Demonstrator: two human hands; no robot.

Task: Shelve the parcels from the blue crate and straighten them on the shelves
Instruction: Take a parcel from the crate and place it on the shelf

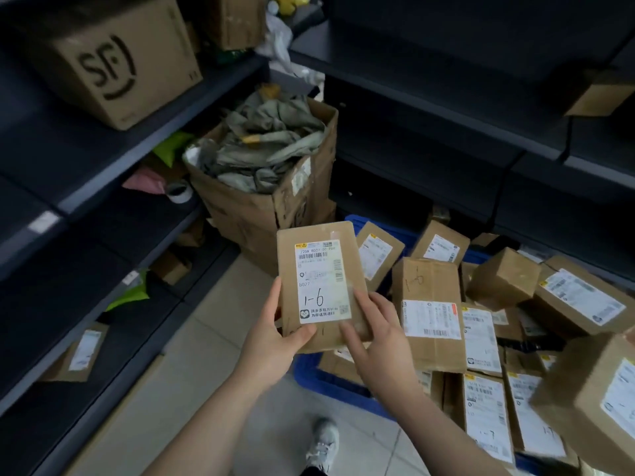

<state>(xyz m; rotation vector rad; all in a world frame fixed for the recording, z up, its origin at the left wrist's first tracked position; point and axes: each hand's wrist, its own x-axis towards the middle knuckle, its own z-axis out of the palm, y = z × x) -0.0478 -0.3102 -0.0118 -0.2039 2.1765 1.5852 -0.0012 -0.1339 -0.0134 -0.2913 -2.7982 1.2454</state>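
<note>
Parcel held up for a label check

Both hands raise a flat brown cardboard parcel [319,286] above the blue plastic crate [330,376], label facing the camera, probably so the handwritten "1-6" can be read before picking a shelf. The left hand [275,334] clamps the lower left edge, thumb on the face. The right hand [378,334] grips the lower right corner, fingers [364,300] spread over the label. Many brown parcels [429,314] lie heaped in the crate; the dark metal shelves [86,187] stand to the left
</note>
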